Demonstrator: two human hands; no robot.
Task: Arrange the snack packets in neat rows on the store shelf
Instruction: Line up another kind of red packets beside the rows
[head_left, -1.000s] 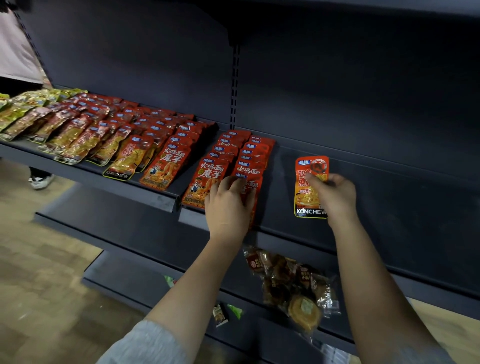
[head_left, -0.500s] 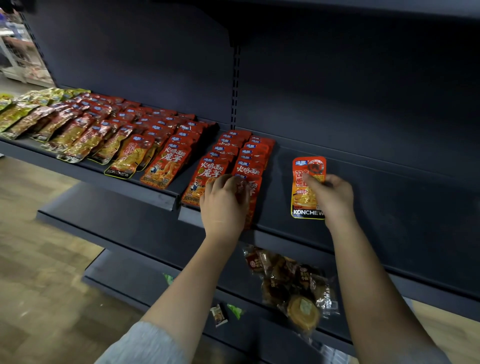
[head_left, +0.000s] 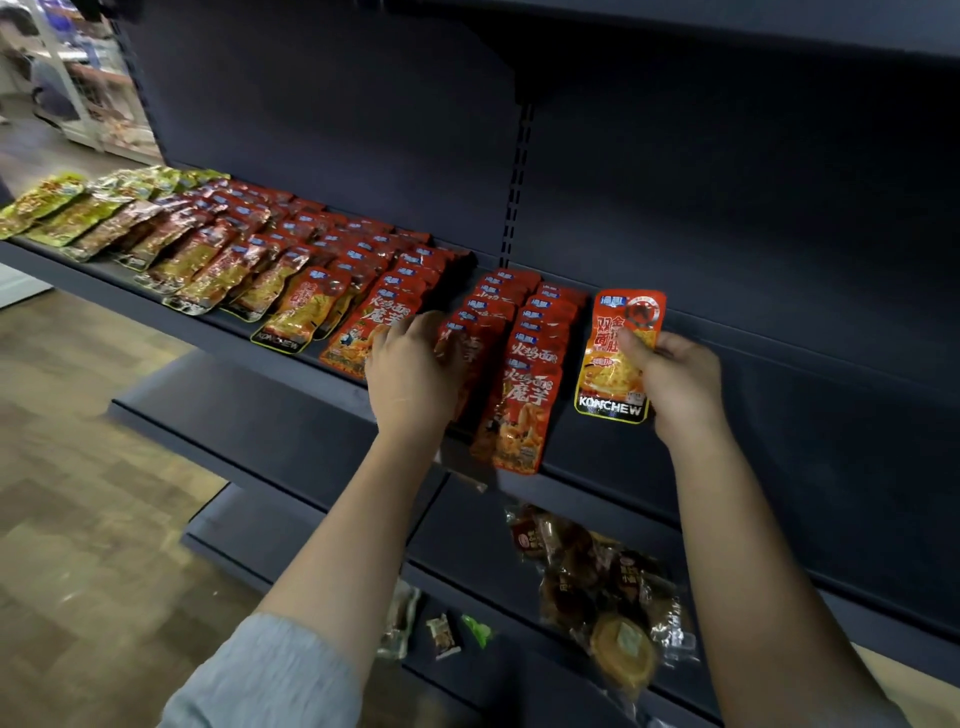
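- Right hand (head_left: 675, 384), right of centre: grip pinching an orange packet (head_left: 621, 358) at its right edge, thumb across the front.
- Orange packet: upright, flat against the shelf (head_left: 779, 415), long axis running up the frame, just right of the nearest red row (head_left: 530, 364), small gap between.
- Coming move, likely: slide left a touch and square with that row; right hand nearer, already holding.
- Left hand (head_left: 410, 374), centre: fingers curled over the front packets of the next red row (head_left: 470, 332), seemingly steadying or straightening; whether gripping, cannot tell.
- Look: glossy foil pouch, orange-red, yellow food picture, black "KONCHEW" band at the bottom, thin and floppy.
- Upper left: more red and green rows (head_left: 156, 228), overlapped like tiles.
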